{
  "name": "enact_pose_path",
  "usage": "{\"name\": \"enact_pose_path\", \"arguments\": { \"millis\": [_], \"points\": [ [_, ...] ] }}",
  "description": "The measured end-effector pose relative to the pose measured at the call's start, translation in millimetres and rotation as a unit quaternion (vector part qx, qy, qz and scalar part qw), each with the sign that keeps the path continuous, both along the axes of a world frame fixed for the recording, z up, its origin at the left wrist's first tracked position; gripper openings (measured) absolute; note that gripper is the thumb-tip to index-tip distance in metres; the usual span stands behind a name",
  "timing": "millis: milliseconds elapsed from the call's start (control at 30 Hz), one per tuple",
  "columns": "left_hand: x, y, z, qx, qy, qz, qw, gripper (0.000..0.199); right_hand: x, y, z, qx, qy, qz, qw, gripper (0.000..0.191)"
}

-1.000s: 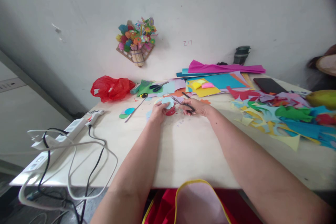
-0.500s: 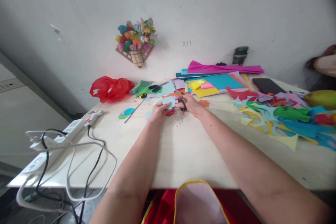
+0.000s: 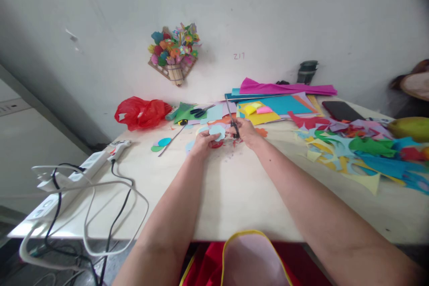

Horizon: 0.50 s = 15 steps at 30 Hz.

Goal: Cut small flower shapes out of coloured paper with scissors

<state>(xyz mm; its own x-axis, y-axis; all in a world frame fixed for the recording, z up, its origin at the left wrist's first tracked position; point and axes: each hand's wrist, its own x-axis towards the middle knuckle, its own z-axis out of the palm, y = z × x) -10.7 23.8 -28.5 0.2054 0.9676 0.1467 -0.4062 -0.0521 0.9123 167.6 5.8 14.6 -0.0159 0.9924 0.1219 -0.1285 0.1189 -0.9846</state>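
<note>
Over the middle of the table, my left hand pinches a pale blue flower-shaped paper by its edge. Close beside it, my right hand is closed around the handles of a pair of scissors, whose blades point up and away from me. The blades stand just right of the paper, apart from it. Under my hands lie a red round thing, partly hidden, and small paper bits. An orange paper flower rests right of my right hand.
Paper scraps cover the right side, near a phone. Coloured sheets lie at the back. A second pair of scissors and a red plastic bag are back left. A power strip with cables lines the left edge.
The scissors have tilted more upright and shifted slightly right, away from the paper. The pale blue paper has turned a little in my left hand.
</note>
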Motion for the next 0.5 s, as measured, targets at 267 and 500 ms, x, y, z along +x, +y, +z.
{"name": "enact_pose_path", "arguments": {
  "millis": [267,500],
  "points": [
    [-7,2,-0.1,-0.015,0.027,-0.021,0.999,0.048,33,3,-7.7,-0.019,-0.134,0.156,0.979,0.026],
    [-7,4,-2.7,-0.009,-0.002,-0.018,1.0,0.043,36,-3,-6.0,-0.015,-0.176,0.223,0.959,0.031]
  ]
}}
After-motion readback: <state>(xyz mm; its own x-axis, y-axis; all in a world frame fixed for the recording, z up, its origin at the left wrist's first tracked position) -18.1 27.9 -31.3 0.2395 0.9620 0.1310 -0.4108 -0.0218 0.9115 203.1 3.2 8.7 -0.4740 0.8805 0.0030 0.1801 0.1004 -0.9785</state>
